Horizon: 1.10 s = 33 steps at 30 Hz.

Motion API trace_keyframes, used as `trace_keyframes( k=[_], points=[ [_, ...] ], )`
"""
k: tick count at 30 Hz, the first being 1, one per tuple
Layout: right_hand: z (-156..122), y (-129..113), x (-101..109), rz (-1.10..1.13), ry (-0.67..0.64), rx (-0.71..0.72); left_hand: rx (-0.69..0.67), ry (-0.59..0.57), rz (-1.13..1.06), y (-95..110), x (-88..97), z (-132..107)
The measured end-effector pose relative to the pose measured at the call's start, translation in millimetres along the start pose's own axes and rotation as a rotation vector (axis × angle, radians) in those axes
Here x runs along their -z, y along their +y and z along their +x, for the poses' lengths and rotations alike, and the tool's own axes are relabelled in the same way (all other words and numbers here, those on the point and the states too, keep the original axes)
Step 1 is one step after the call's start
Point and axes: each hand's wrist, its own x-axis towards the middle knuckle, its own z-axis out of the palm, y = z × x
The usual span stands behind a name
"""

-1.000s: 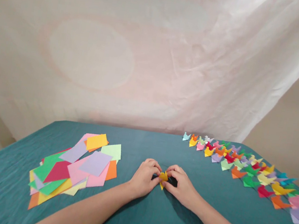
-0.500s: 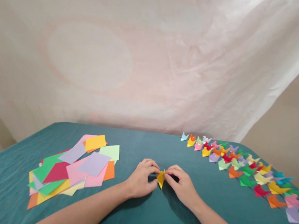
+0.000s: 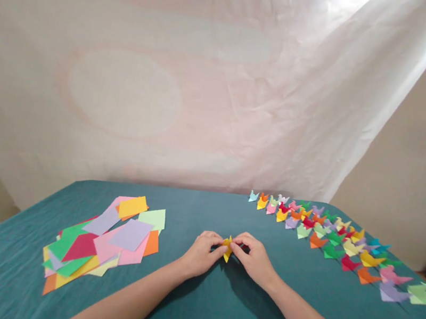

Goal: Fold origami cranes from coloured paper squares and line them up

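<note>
A small folded yellow paper piece (image 3: 227, 253) is held between my two hands, a little above the middle of the teal tablecloth (image 3: 189, 312). My left hand (image 3: 204, 254) pinches its left side with thumb and fingers. On its right side, my right hand (image 3: 252, 257) grips it between thumb and fingertips. The piece has a point at the top and another at the bottom; its middle is partly covered by my fingers.
Loose coloured paper sheets (image 3: 132, 234) lie in an overlapping pile at the left. Rows of small folded paper birds (image 3: 353, 248) in several colours stand at the right. Behind the table hangs a pale sheet (image 3: 206, 99).
My left thumb has come up onto the yellow paper, and now both hands pinch it. The whole view has shifted slightly to the right; the pile and birds have not moved.
</note>
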Motion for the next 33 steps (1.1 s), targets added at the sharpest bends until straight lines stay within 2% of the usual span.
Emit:
trace_keyframes(
  k=[7,11,16,22,28,33],
  points=[
    [-6.7,6.2,-1.3,-0.007,0.014,-0.027,-0.012,0.048,-0.019,-2.7,-0.1,-8.3],
    [-8.2,3.5,-2.6,0.003,-0.023,-0.015,-0.011,0.073,-0.014,-5.2,-4.6,-7.7],
    [-11.1,2.6,-0.9,-0.016,0.044,0.025,0.031,0.120,-0.012,-7.9,-7.8,-7.3],
    [-15.0,2.0,-4.2,-0.064,-0.065,0.150,0.067,0.136,0.005,-10.7,-10.1,-8.5],
    [-13.0,0.9,-5.1,-0.106,-0.135,0.102,0.071,0.107,0.031,-8.7,-10.1,-8.4],
    [-9.4,7.0,-7.2,-0.185,-0.139,0.064,0.014,0.196,-0.007,-5.2,-4.5,-11.5]
  ],
)
